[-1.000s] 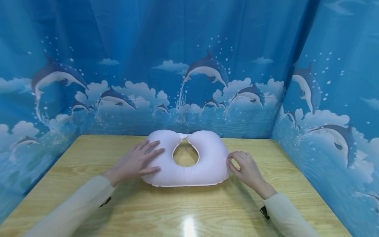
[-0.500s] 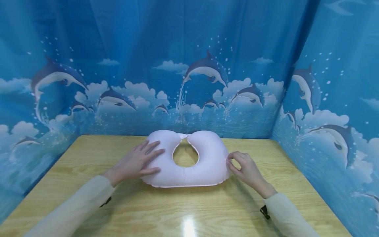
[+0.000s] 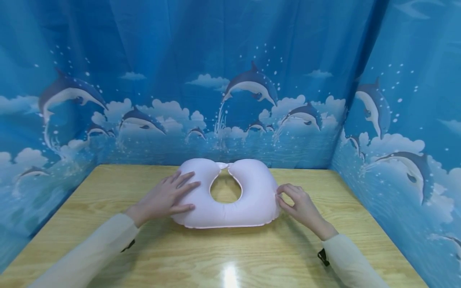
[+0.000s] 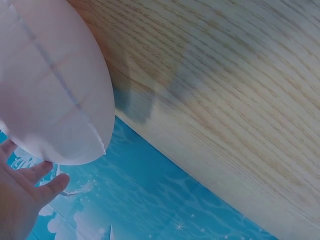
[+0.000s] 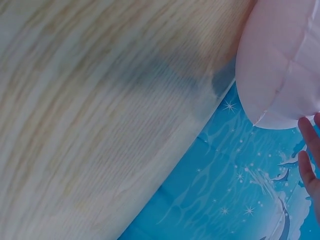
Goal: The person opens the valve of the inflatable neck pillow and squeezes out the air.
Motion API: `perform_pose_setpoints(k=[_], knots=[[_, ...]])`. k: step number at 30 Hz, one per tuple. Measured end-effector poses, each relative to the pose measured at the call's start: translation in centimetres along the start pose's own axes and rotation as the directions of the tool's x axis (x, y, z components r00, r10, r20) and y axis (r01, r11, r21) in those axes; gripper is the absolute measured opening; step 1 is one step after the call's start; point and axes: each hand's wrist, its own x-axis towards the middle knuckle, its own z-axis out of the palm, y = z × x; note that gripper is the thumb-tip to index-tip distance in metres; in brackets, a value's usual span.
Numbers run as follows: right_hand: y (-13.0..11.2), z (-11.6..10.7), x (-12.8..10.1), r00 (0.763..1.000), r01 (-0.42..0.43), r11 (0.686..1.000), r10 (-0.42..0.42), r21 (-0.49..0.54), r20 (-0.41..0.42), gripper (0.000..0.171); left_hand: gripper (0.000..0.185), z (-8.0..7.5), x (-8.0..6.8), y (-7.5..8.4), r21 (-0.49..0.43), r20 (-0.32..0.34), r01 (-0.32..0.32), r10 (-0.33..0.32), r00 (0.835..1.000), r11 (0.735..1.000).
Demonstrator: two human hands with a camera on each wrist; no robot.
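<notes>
— Where are the left hand's [image 3: 163, 199] fingers [image 3: 183, 185]?
— Spread flat on the inflatable neck pillow [image 3: 230, 200], which lies between both hands on the wooden surface [image 3: 230, 252].
— And the right hand [image 3: 300, 206]?
— Its curled fingers [image 3: 286, 188] pinch the pillow's edge.

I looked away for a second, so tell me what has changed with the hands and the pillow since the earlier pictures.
Nothing visibly changed. The left hand still rests flat on the pink neck pillow, and the right hand still pinches its right edge on the wooden table.
</notes>
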Motion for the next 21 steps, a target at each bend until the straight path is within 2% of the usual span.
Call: perform_pose_setpoints(k=[8,16,21], knots=[[0.30,0.10,0.10,0.999,0.042,0.999,-0.041,0.028,-0.028,0.021,0.069,0.11,-0.05,-0.09,0.011,-0.007,-0.007,0.007,1.000,1.000],[0.58,-0.09,0.09,0.999,0.003,0.997,-0.006,0.079,0.032,0.014,0.069,-0.02,-0.10,-0.16,0.009,-0.004,-0.009,0.009,1.000,1.000],[0.72,-0.09,0.06,0.999,0.001,0.996,-0.004,0.094,0.041,0.014,0.070,-0.04,-0.13,-0.14,0.010,0.000,-0.003,0.003,1.000,1.000]])
